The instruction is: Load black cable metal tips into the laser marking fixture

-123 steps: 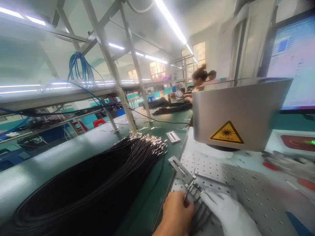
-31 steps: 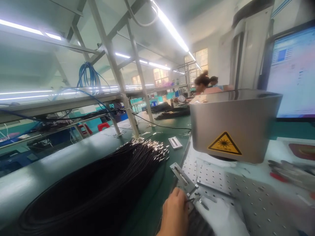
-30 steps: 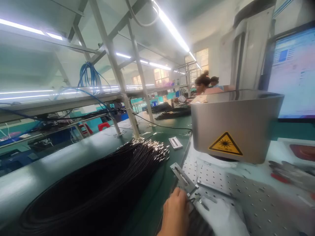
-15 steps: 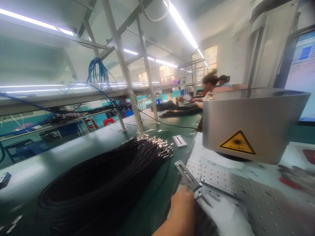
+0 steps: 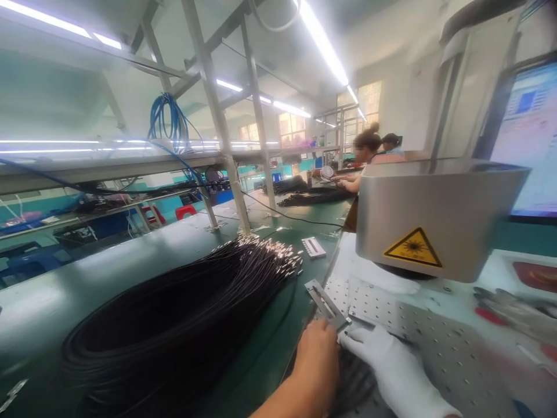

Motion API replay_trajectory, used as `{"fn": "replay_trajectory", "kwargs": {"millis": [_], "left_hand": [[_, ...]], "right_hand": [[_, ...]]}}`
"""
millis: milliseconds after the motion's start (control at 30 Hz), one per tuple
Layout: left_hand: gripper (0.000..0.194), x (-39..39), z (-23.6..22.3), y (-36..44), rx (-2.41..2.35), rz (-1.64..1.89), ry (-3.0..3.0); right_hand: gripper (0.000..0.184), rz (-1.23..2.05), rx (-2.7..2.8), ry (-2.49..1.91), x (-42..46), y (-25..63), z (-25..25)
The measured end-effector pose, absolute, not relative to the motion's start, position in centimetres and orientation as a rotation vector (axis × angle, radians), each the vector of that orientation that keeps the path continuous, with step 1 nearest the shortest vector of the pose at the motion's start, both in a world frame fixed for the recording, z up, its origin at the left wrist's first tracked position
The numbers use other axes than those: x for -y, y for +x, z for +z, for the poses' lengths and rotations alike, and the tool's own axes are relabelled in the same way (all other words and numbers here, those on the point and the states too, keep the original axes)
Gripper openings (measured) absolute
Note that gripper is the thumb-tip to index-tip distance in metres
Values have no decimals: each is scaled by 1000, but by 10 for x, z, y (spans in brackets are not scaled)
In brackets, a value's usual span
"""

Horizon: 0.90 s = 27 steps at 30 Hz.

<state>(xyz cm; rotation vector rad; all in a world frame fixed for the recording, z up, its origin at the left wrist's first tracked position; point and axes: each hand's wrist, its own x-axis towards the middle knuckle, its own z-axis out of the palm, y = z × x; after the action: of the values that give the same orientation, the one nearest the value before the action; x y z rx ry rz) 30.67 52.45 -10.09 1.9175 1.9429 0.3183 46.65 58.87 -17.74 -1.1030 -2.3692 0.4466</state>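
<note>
My bare left hand (image 5: pixel 317 355) and my white-gloved right hand (image 5: pixel 389 366) meet at the near end of a slotted metal fixture (image 5: pixel 325 301) on the perforated plate (image 5: pixel 439 342). Both hands are closed over black cables (image 5: pixel 354 380) that run under them; the cable ends are hidden by the fingers. A large coil of black cables with metal tips (image 5: pixel 174 307) lies on the green bench to the left.
A steel laser housing with a yellow warning label (image 5: pixel 435 217) hangs over the plate. A monitor (image 5: pixel 528 139) stands at right, tools (image 5: pixel 509 302) lie beside it. A small slotted plate (image 5: pixel 313 247) rests on the green bench (image 5: pixel 130 261). Two people work at the far end.
The view has shifted left and slightly down. My hands have stayed together at the fixture's near end, and the gloved fingers now cover the connectors that showed earlier.
</note>
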Motion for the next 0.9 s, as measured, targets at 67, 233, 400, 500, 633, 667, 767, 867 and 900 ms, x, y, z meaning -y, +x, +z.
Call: {"fn": "replay_trajectory", "kwargs": {"millis": [67, 233, 400, 500, 633, 667, 767, 867, 900], "left_hand": [[34, -520, -101, 308, -1846, 305, 2042], [43, -514, -114, 308, -1491, 261, 2281], [37, -519, -122, 312, -1463, 76, 2553], [34, -520, -126, 317, -1443, -41, 2767], [30, -521, -127, 316, -1458, 15, 2648], [28, -521, -125, 314, -1458, 87, 2572], [39, -530, -111, 305, -1584, 390, 2348], [50, -550, -96, 293, -1910, 595, 2161], [50, -560, -93, 289, -2002, 614, 2109]], "right_hand": [[47, 573, 2329, -1045, -596, 475, -173], [63, 821, 2228, -991, -607, 489, -175], [62, 965, 2148, -948, -608, 491, -181], [58, 979, 2129, -937, -612, 489, -188], [57, 915, 2119, -996, -613, 485, -190], [57, 880, 2111, -1028, -610, 486, -188], [55, 752, 2076, -1152, -591, 494, -183], [58, 560, 2112, -1339, -566, 509, -193], [59, 470, 2141, -1377, -560, 513, -201]]}}
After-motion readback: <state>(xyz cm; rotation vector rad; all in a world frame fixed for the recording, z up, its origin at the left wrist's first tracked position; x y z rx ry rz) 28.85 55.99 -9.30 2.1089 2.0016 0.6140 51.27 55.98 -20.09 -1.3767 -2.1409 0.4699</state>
